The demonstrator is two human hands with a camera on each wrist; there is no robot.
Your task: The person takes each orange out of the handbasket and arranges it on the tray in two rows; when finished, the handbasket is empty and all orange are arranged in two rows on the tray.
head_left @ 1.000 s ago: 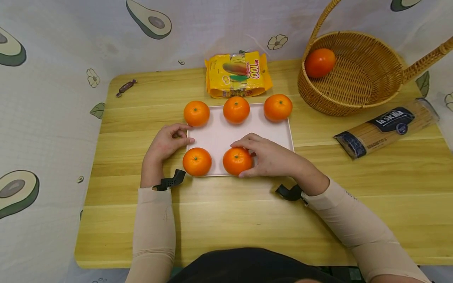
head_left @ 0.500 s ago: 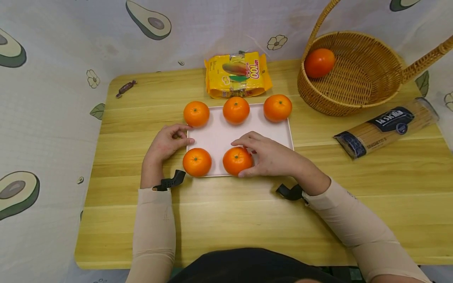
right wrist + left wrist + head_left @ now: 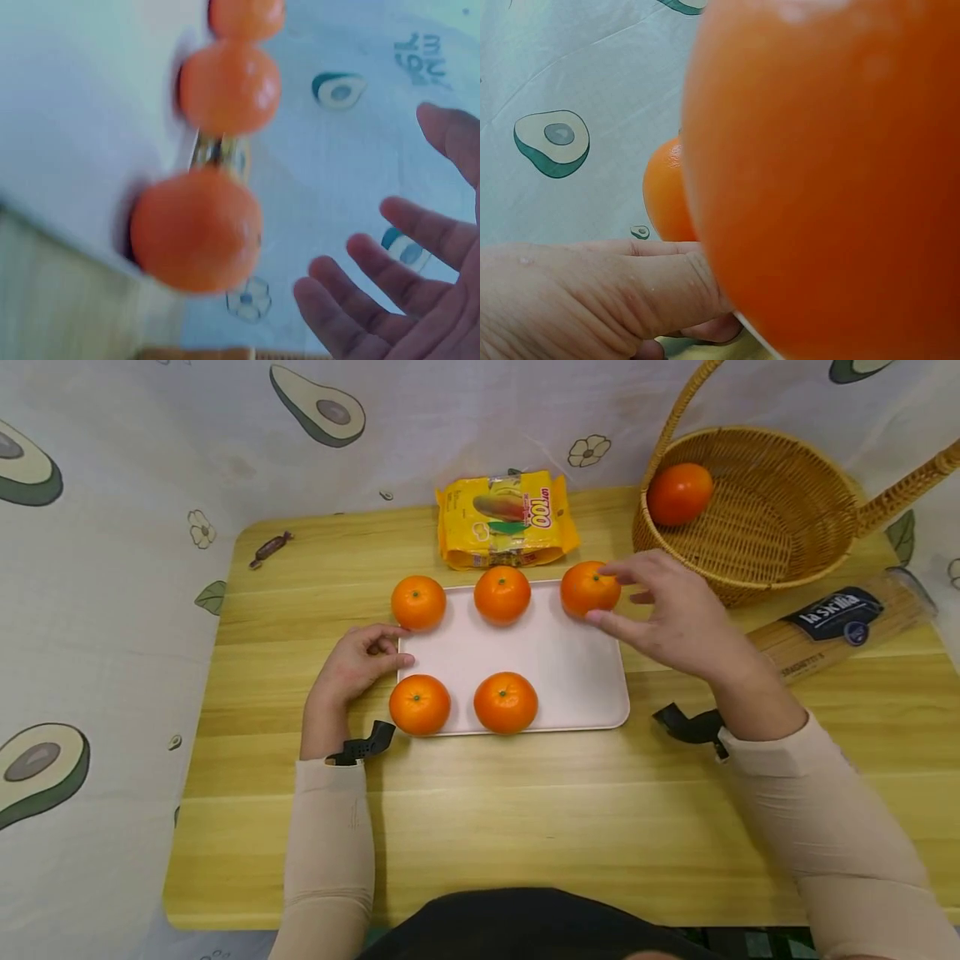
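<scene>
A pale pink rectangular tray (image 3: 581, 681) bears several oranges. Three stand in the far row: left orange (image 3: 418, 602), middle orange (image 3: 502, 596), right orange (image 3: 590, 589). In the near row are a left orange (image 3: 420, 704) and a middle orange (image 3: 506, 702). My left hand (image 3: 352, 667) holds the tray's left edge, thumb over the rim; an orange close to the camera hides much of the left wrist view. My right hand (image 3: 682, 618) is at the far right orange, fingers spread; in the right wrist view they stand apart from that orange (image 3: 199, 231).
Behind the tray lies a yellow candy bag (image 3: 506, 522). A wicker basket (image 3: 757, 578) at the back right holds a red-orange fruit (image 3: 679, 494). Partly behind my right arm is a spaghetti packet (image 3: 836, 614). A wrapped candy (image 3: 271, 549) lies at the back left.
My right hand has let go of the near middle orange and moved right and away from me to the far right orange. My left hand stays at the tray's edge.
</scene>
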